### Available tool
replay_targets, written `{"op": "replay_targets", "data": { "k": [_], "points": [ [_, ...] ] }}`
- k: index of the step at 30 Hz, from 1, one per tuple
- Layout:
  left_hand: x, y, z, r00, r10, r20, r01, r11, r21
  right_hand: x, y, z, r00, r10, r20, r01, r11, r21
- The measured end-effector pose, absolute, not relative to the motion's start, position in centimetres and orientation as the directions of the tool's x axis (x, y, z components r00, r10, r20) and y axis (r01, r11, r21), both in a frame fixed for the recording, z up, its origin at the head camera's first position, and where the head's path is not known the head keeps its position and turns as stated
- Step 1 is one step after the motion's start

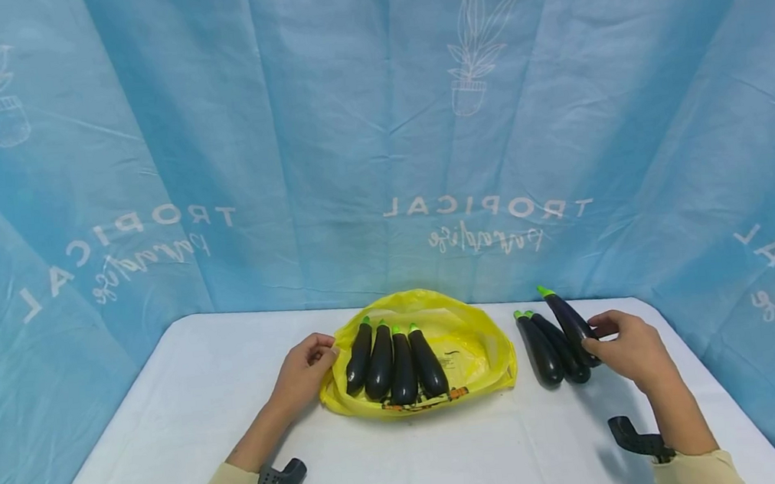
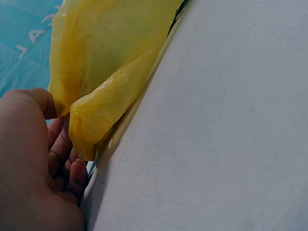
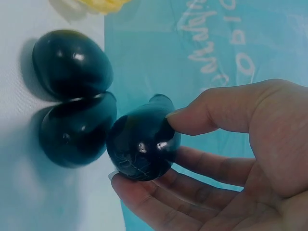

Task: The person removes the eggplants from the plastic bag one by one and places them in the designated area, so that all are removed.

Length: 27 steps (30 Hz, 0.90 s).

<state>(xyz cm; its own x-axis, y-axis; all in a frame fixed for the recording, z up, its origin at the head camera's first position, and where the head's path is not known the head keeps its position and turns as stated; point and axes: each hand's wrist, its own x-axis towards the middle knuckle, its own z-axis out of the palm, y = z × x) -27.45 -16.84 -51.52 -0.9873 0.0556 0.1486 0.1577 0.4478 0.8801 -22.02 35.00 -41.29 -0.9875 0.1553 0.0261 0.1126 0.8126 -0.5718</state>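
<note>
A yellow plastic bag (image 1: 482, 341) lies with its mouth wide, and several dark eggplants (image 1: 402, 367) with green stems rest side by side in its left part. At the bag's left edge my left hand (image 1: 305, 372) pinches the plastic; the left wrist view shows the folded yellow rim (image 2: 96, 115) between thumb and fingers. To the right of the bag, my right hand (image 1: 625, 344) grips one eggplant (image 1: 569, 318) near its blunt end, its stem end tilted up and away. Two more eggplants (image 3: 72, 65) lie together on the table, just left of the held one.
A white cloth covers the table (image 1: 475, 457). Behind it and at both sides hangs a blue curtain (image 1: 353, 160) with printed plants and lettering. Each wrist carries a black camera mount (image 1: 283, 476).
</note>
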Motion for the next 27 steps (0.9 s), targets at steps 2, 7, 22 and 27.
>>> {"op": "replay_targets", "data": {
  "k": [2, 7, 22, 27],
  "points": [
    [-27.4, -16.9, -51.6, -0.987, 0.056, 0.148, 0.158, 0.445, 0.882, -22.1, 35.3, -41.5, -0.987, 0.157, 0.019, 0.118, 0.811, -0.573],
    [-27.3, -17.0, -51.7, -0.987, 0.056, 0.148, 0.157, 0.445, 0.882, -22.1, 35.9, -41.7, -0.984, 0.176, -0.012, 0.15, 0.801, -0.58],
    [-27.5, -17.0, -51.7, -0.986, 0.067, 0.155, 0.168, 0.455, 0.875, -22.7, 37.4, -43.0, -0.971, 0.217, -0.101, 0.233, 0.756, -0.611],
    [-27.6, -17.0, -51.8, -0.985, 0.07, 0.161, 0.175, 0.46, 0.87, -22.8, 37.8, -43.6, -0.968, 0.22, -0.119, 0.245, 0.741, -0.625]
  ]
}}
